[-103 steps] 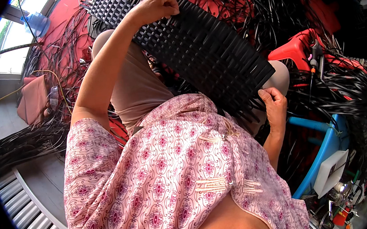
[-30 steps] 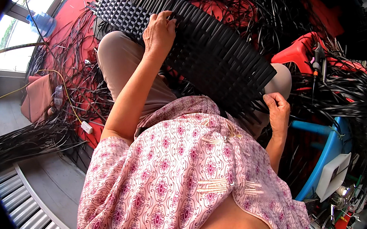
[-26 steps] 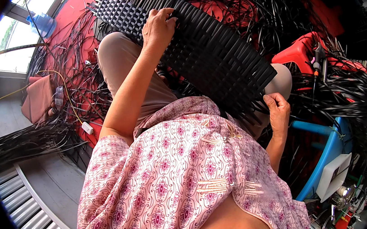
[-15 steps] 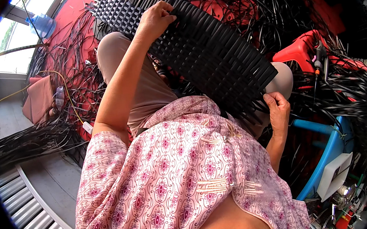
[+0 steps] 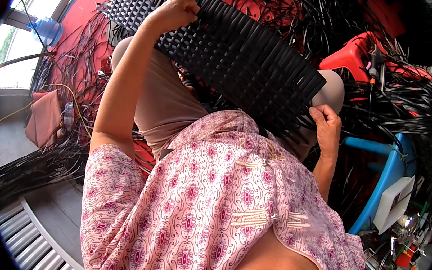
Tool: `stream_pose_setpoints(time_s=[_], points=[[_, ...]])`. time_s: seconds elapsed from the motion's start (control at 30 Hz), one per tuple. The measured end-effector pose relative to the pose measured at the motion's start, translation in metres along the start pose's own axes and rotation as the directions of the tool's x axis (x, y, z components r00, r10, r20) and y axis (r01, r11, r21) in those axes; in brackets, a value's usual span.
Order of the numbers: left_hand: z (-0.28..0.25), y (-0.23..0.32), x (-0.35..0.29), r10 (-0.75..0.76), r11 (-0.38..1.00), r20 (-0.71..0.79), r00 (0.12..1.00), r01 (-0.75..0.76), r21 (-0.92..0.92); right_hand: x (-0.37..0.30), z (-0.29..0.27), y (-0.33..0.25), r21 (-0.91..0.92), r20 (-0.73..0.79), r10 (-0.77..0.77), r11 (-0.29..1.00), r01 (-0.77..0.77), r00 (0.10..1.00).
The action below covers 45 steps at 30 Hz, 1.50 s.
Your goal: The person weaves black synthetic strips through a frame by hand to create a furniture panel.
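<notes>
A long black woven panel (image 5: 239, 57) of flat strips lies slanting across my knees, from the upper left down to the right. Loose strip ends fringe its lower right corner. Over its upper part is my left hand (image 5: 173, 14), fingers curled together in a pinch; what they hold, if anything, is too small to make out. At the lower right corner my right hand (image 5: 326, 123) is closed, thumb against the bent fingers, pinching the end of a black strip (image 5: 309, 109) there.
Loose black strips (image 5: 315, 22) are heaped beyond the panel. At the right stand a red plastic stool (image 5: 351, 55) with a tool on it and a blue plastic frame (image 5: 380, 196) with a white tray (image 5: 394, 205). A water jug (image 5: 47, 30) is at the far left.
My left hand has shifted left and slightly up over the panel, its elbow swinging outward to the left. My right hand stays almost where it was.
</notes>
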<state>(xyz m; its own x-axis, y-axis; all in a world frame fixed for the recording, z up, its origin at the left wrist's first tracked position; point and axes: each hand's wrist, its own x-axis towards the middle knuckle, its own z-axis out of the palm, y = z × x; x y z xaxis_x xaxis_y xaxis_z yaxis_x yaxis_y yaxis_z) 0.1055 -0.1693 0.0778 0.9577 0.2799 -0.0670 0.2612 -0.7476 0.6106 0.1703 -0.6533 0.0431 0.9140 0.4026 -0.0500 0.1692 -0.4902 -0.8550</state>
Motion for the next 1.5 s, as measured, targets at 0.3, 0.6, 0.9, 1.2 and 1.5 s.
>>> stream_pose_setpoints(time_s=[0.3, 0.6, 0.9, 1.2, 1.5], points=[[-0.007, -0.003, 0.008, -0.011, 1.0, 0.067, 0.998, 0.011, 0.0, 0.012, 0.004, -0.019, -0.105, 0.026, -0.15, 0.983, 0.152, 0.988], [-0.017, 0.003, 0.009, -0.091, 0.992, 0.08, 0.993, 0.097, -0.08, 0.009, 0.004, -0.014, -0.074, 0.01, -0.085, 0.994, 0.085, 0.996], [-0.029, -0.02, 0.005, -0.102, 0.939, 0.016, 0.995, 0.101, -0.329, 0.004, 0.002, -0.008, -0.083, -0.037, -0.074, 0.994, 0.071, 0.997], [-0.085, -0.135, 0.028, -0.09, 0.99, -0.471, 0.877, 0.028, -0.137, 0.039, 0.022, -0.108, -0.033, -0.118, -0.326, 0.945, 0.324, 0.938], [-0.2, -0.027, -0.015, 0.013, 0.984, -0.781, 0.625, 0.133, 0.122, 0.168, 0.189, -0.249, 0.241, 0.181, -0.69, 0.722, 0.649, 0.701]])
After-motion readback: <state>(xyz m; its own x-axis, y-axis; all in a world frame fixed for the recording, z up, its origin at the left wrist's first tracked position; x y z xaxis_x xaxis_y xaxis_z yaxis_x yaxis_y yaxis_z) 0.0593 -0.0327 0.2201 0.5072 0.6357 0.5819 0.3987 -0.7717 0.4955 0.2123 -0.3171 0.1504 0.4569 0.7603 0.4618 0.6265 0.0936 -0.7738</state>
